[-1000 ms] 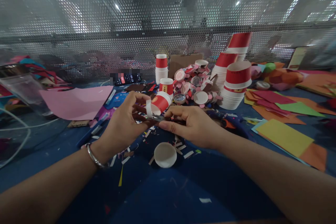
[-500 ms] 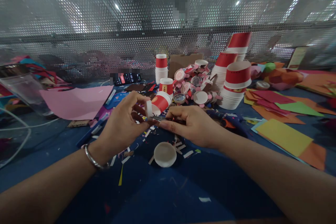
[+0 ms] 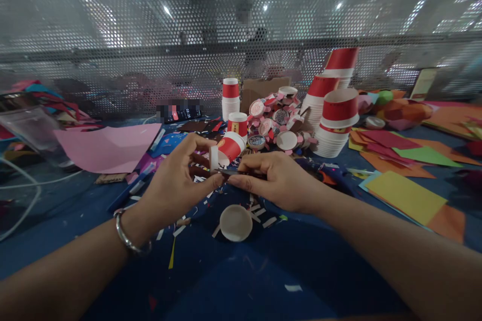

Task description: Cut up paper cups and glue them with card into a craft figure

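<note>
My left hand [image 3: 181, 170] holds a small white cut-off paper cup bottom [image 3: 214, 158] on edge, fingers behind it and thumb below. Between thumb and fingers, my right hand [image 3: 267, 178] pinches a thin, dark, flat piece [image 3: 228, 172] whose kind I cannot make out. Its tip meets the lower edge of the cup bottom beside my left thumb. Just beyond lies a red and white paper cup [image 3: 231, 147] on its side, near an upright paper cup [image 3: 238, 124]. Another round cup bottom [image 3: 236, 223] rests on the blue table below my hands.
A heap of cut cup bottoms with pink tabs [image 3: 280, 115] stands behind. Tall cup stacks [image 3: 333, 125] rise on its right. Coloured paper sheets [image 3: 408, 198] lie at right, pink paper [image 3: 109, 146] and a clear container [image 3: 33, 133] at left. Paper scraps litter the table; a perforated screen stands behind.
Both hands keep nearly the same pose. My left thumb has straightened slightly along the lower edge of the cup bottom. The whole view has shifted a little.
</note>
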`<move>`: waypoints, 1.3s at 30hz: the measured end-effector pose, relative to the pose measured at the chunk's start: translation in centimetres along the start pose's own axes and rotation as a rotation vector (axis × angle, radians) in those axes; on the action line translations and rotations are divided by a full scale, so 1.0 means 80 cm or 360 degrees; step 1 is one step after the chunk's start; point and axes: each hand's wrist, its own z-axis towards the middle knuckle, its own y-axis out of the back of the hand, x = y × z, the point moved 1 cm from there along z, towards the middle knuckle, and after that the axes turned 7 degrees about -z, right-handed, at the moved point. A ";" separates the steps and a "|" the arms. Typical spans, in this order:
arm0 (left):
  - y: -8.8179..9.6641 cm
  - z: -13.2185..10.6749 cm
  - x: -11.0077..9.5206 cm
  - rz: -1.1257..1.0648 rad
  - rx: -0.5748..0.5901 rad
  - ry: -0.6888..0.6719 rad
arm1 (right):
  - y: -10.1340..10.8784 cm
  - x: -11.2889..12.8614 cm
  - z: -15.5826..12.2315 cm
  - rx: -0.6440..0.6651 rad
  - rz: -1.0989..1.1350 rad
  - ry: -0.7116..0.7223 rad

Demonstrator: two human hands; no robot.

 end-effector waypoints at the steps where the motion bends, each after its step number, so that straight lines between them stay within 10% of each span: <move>1: 0.000 0.000 0.001 -0.0038 0.0020 -0.0001 | 0.000 0.000 0.000 0.0003 0.0005 0.0000; 39: -0.004 0.001 -0.003 0.0159 -0.0008 -0.0253 | 0.007 -0.006 0.004 0.0113 0.0183 -0.0190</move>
